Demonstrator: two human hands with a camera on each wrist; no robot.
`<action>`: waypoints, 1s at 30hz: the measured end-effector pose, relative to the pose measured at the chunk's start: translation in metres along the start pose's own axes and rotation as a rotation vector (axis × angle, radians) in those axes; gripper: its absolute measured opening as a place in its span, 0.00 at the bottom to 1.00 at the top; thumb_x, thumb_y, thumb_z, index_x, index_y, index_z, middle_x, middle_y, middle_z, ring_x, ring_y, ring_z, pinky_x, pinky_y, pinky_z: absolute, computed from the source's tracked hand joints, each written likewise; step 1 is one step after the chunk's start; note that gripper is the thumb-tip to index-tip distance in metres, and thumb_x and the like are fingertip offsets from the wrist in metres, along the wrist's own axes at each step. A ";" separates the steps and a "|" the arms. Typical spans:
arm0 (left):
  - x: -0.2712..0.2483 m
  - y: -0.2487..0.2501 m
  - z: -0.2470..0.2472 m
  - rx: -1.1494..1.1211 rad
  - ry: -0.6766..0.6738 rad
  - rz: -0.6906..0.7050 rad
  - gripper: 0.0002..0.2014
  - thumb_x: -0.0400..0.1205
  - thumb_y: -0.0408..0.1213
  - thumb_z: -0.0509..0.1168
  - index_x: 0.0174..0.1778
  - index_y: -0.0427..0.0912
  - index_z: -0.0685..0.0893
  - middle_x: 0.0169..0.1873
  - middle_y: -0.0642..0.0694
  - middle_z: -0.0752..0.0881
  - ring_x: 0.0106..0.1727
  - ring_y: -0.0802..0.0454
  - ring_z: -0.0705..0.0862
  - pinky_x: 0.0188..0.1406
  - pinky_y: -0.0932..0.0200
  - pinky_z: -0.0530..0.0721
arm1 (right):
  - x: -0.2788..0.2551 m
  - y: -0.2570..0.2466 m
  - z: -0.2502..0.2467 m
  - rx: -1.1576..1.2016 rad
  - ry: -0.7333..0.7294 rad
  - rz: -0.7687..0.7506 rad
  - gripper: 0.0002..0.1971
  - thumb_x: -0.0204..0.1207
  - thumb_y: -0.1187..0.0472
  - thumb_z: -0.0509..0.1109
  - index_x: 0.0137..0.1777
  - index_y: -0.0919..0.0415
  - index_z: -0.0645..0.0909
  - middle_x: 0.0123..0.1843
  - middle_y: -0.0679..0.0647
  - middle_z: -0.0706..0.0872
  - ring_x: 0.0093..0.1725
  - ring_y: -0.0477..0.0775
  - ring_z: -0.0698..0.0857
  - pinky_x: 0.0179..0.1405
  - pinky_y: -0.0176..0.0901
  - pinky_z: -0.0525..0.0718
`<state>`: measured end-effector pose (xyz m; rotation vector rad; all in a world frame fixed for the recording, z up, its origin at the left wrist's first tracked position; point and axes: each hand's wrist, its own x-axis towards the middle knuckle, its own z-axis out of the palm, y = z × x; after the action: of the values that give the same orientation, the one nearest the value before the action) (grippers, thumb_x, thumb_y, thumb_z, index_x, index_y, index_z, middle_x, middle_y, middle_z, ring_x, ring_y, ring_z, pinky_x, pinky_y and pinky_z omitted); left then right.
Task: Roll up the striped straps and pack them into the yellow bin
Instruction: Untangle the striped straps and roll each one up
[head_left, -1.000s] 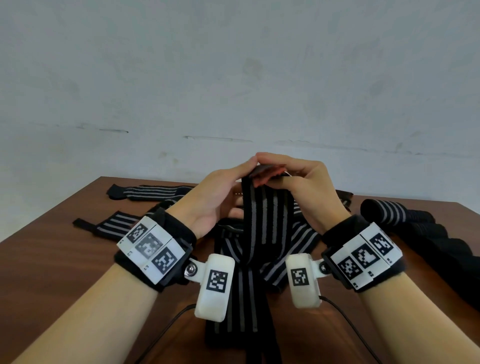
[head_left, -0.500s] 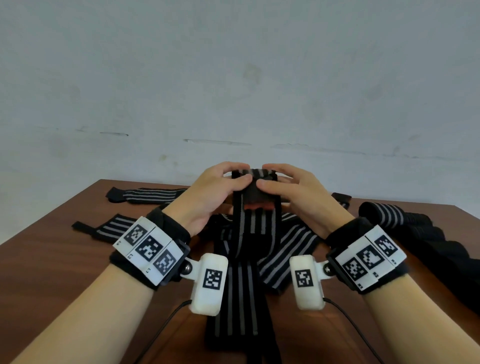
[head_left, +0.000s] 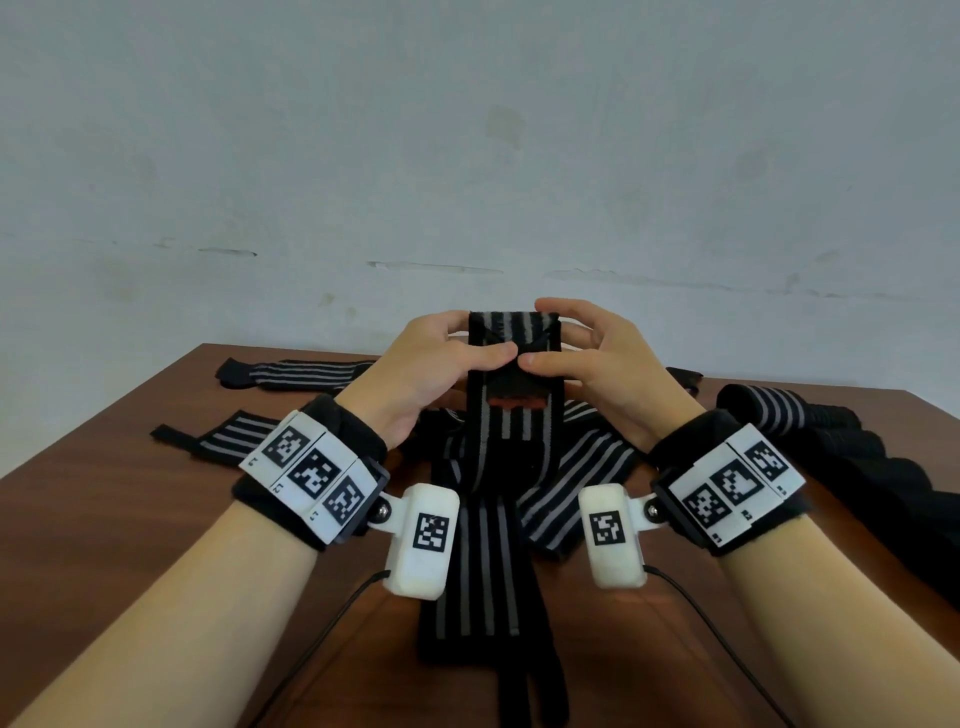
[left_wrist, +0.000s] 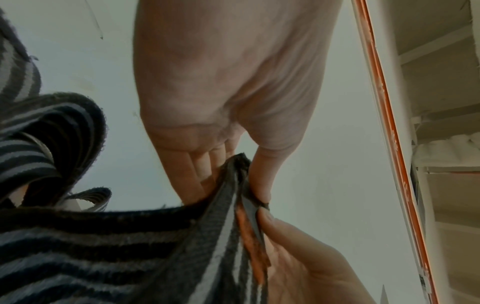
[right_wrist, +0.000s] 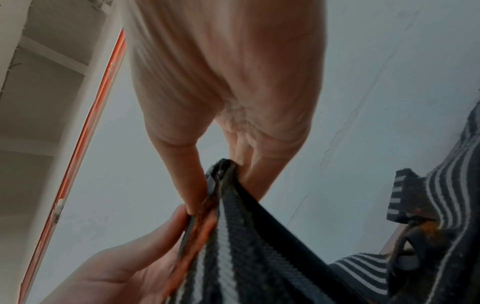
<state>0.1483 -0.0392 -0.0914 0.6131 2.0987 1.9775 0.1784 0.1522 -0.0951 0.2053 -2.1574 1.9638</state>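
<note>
While both the left hand (head_left: 441, 364) and right hand (head_left: 597, 358) pinch the strap (head_left: 511, 410) top, it hangs lengthwise toward the table (head_left: 104, 509); rolling runs downward.

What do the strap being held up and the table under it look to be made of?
The striped strap, pinched by the left hand and right hand: woven, probably elastic fabric, matte; the right wrist view shows ribbed weave and fuzzy edges. Its orange patch may be a sewn label or rubber; unclear. The table: reddish-brown wood or wood-look laminate, with faint grain and soft sheen.
</note>
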 end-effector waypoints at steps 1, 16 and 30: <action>0.001 -0.001 0.000 0.014 0.014 0.019 0.13 0.84 0.37 0.74 0.65 0.49 0.88 0.53 0.49 0.95 0.55 0.51 0.94 0.47 0.57 0.90 | 0.000 0.000 0.000 0.020 0.000 0.010 0.27 0.76 0.74 0.78 0.74 0.58 0.80 0.62 0.57 0.92 0.61 0.57 0.92 0.57 0.52 0.91; 0.005 -0.001 0.002 0.047 0.009 0.178 0.19 0.88 0.34 0.69 0.74 0.54 0.80 0.56 0.46 0.92 0.54 0.49 0.94 0.50 0.53 0.93 | -0.001 -0.002 -0.008 -0.030 0.024 -0.088 0.13 0.91 0.64 0.62 0.67 0.59 0.87 0.55 0.58 0.95 0.49 0.56 0.95 0.34 0.46 0.92; 0.010 -0.011 0.008 0.131 0.096 0.202 0.21 0.86 0.40 0.71 0.75 0.59 0.78 0.66 0.49 0.88 0.68 0.48 0.87 0.69 0.44 0.87 | 0.001 -0.003 -0.004 -0.002 0.071 -0.003 0.12 0.88 0.64 0.64 0.58 0.65 0.90 0.50 0.59 0.94 0.42 0.55 0.92 0.36 0.46 0.91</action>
<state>0.1409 -0.0277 -0.1015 0.7976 2.3211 2.0211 0.1780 0.1557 -0.0917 0.1363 -2.1135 1.9367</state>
